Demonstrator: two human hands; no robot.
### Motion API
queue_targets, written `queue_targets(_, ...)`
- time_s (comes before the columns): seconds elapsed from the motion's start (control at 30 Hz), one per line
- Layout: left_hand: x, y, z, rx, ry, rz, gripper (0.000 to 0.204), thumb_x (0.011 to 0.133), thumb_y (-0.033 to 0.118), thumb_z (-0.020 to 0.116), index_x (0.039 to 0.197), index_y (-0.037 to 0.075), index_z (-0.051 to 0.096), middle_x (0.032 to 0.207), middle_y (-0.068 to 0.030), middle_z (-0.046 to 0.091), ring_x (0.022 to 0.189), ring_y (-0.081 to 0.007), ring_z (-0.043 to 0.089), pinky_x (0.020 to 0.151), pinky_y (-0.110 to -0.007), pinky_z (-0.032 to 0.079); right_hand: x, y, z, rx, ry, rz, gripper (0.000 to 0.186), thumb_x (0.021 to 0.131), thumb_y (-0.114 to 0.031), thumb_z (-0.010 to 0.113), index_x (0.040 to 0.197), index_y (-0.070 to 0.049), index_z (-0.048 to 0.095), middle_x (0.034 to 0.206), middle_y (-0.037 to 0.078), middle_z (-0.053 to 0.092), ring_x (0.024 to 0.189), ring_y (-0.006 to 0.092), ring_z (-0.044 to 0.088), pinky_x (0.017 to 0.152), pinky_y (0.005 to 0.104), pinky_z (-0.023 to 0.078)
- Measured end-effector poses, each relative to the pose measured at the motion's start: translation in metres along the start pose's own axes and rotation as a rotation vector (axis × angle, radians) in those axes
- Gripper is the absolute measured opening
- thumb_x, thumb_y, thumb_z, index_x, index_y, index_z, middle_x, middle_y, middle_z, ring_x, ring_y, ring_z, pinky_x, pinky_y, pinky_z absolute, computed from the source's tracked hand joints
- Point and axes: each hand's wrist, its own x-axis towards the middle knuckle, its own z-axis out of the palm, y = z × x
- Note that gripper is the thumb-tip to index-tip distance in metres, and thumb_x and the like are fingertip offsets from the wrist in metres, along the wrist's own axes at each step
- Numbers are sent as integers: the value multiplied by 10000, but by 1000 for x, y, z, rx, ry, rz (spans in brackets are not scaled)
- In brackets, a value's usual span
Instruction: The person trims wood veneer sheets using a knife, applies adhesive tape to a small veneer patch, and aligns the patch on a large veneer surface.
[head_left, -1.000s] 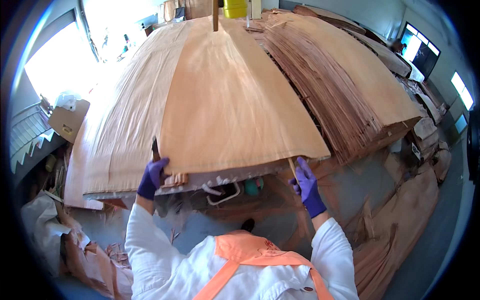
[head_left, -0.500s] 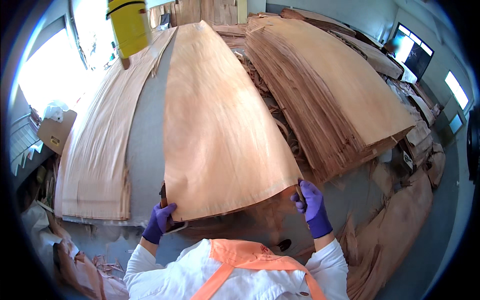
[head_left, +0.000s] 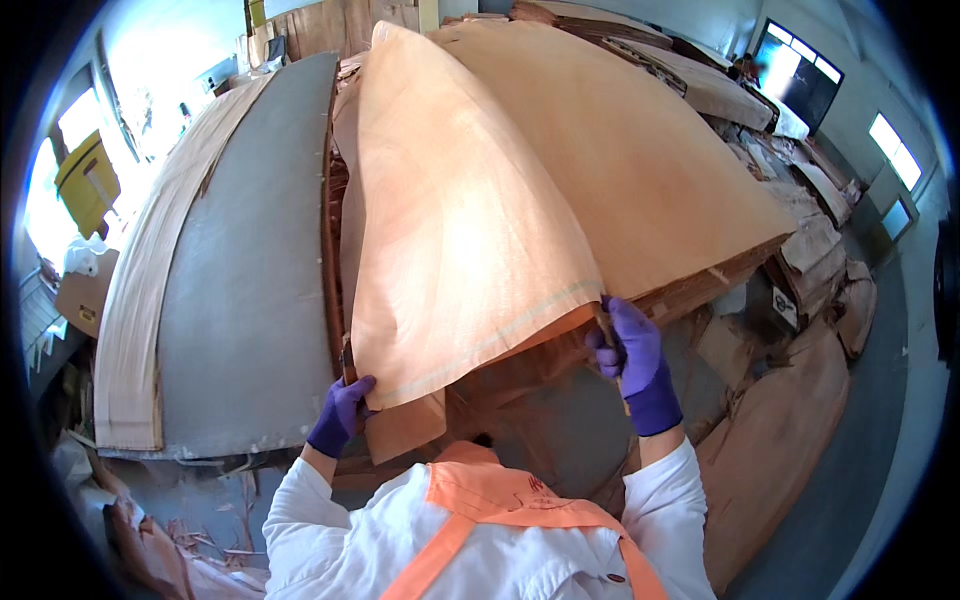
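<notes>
A long, thin wood veneer sheet point(head_left: 460, 220) stretches away from me, its near edge raised and bowed. My left hand point(head_left: 340, 412), in a purple glove, is closed on its near left corner. A narrow dark tool point(head_left: 348, 360) sticks up beside those fingers; its lower part is hidden. At the near right corner, my purple-gloved right hand point(head_left: 640, 365) is closed on the edge together with a thin wooden stick-like handle point(head_left: 604, 330). The sheet overlaps the left side of a broad veneer stack point(head_left: 640, 160), hiding part of it.
On the left a grey tabletop point(head_left: 250, 260) carries a narrow pile of veneer point(head_left: 130, 350) along its outer edge. Brown veneer scraps point(head_left: 770, 440) lie at the lower right. A yellow panel point(head_left: 88, 185) stands far left, with more stacks point(head_left: 700, 85) at the back right.
Both hands have carried the veneer sheet rightward, from over the grey tabletop onto the right stack. Its near edge is now higher, and more of the tabletop shows.
</notes>
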Motion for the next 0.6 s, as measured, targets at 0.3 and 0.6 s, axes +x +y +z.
queue_targets(0.3,117,18,205,-97,-152,99,223,821,195,613,1004,69,593,761,20,587,569,-74,525,503,-205,416,84,-149,-130,95,-57,-22,374,907,-418,508,1139,-129,559,697,58,596,414,46,373,373,183,258)
queue_targets(0.6,163,84,407,-158,-152,355,202,839,219,612,962,62,583,705,31,551,524,-52,464,470,-206,346,184,-312,-290,149,-235,61,331,921,-469,436,1055,-202,579,689,21,577,377,37,299,354,191,245)
